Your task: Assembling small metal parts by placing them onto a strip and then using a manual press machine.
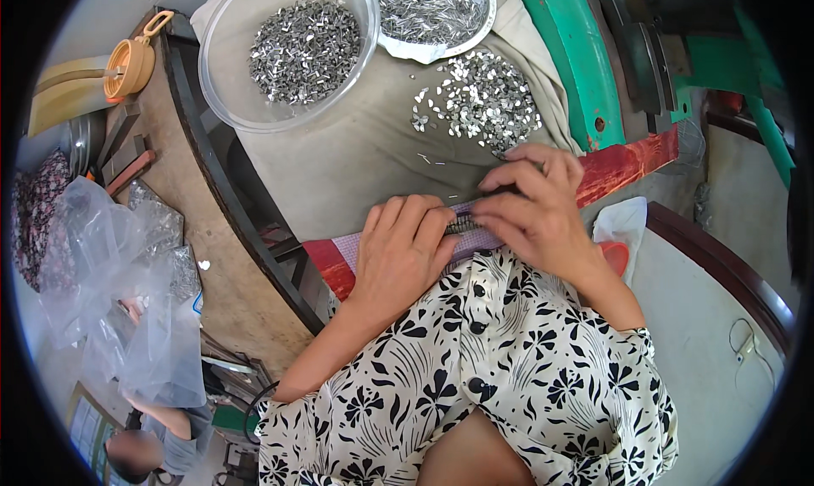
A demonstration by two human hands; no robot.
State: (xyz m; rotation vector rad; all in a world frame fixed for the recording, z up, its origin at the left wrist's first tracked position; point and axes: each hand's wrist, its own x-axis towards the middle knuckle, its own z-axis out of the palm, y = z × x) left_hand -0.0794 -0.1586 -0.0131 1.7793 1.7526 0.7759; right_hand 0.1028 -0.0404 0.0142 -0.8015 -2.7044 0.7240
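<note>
At the near edge of the cloth-covered work surface (339,168), a tight dark row of small metal pieces (462,224) shows between my hands. My left hand (397,247) lies palm down over the row's left end, fingers together and curled round it, thumb along its near side. My right hand (538,210) is bent over the other end, its thumb and fingertips drawn together in a pinch. Whatever sits in that pinch is hidden. Beyond my right hand spreads a loose heap of small shiny metal pieces (487,100). A few thin metal pins (431,159) lie between.
A clear plastic tub (220,87) of small metal parts stands at the far left, beside a white bowl (490,19) of thin pins. Green machinery (564,53) borders the right. Leftward are a brown table (182,181), plastic bags (127,282) and another person (174,435).
</note>
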